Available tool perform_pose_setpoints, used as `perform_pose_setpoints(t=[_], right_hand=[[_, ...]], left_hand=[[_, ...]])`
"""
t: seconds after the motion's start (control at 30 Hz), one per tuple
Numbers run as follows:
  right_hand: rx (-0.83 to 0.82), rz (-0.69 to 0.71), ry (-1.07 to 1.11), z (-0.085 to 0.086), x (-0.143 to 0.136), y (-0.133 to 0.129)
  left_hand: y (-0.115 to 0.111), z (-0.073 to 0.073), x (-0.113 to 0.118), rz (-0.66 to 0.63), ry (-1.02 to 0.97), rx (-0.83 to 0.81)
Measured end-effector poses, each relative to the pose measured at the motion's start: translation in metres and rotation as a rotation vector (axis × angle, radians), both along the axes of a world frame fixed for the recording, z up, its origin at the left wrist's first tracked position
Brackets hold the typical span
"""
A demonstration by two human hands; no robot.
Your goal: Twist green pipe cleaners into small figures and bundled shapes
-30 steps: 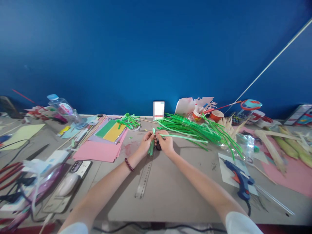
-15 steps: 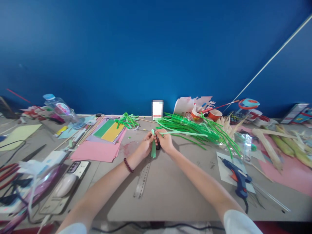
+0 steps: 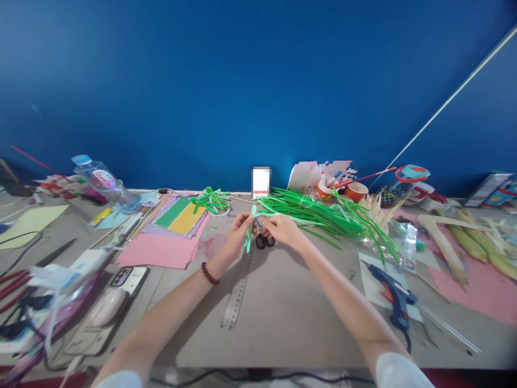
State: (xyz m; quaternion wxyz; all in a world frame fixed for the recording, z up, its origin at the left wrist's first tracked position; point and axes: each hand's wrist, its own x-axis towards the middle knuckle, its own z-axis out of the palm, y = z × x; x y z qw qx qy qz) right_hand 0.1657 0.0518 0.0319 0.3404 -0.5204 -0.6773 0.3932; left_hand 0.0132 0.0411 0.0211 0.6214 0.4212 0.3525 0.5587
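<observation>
Pinched in the fingers of my left hand (image 3: 239,233) is a pale green pipe cleaner (image 3: 253,213), folded so that a loop stands up and short ends hang below. My right hand (image 3: 285,229) is closed with its fingertips on the same pipe cleaner, close to the left fingers; its long part runs off to the right behind that hand. Black-handled scissors (image 3: 265,242) lie just under the hands, blades partly hidden. A clear ruler (image 3: 237,302) lies below them, reaching toward the front of the table.
Green pipe cleaners (image 3: 319,213) are heaped behind my right hand. A bunch of bent green pieces (image 3: 212,200) lies back left, near pink paper (image 3: 161,250). At right is a blue glue gun (image 3: 393,296); at left, a phone (image 3: 95,334) under a white mouse (image 3: 108,307).
The hanging green ends have swung and tilted left, and the loop shows taller. My right hand has shifted slightly right, uncovering the scissors' handles.
</observation>
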Motion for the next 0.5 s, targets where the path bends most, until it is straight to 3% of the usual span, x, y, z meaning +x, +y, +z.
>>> perform_pose_setpoints(t=[0.1,0.17,0.33,0.5], right_hand=[[0.262,-0.107,0.029,0.023,0.009,-0.011],[0.338,-0.128,0.121,0.037,0.010,-0.018],[0.307,0.029,0.350,0.054,0.003,-0.033],[0.448,0.112,0.384,0.056,0.001,-0.039]], left_hand=[[-0.004,0.013,-0.001,0.041,0.060,0.157],[-0.007,0.020,-0.002,0.076,0.092,0.241],[-0.022,0.026,-0.004,0.141,0.202,0.404],[-0.027,0.024,-0.008,0.275,0.394,0.659]])
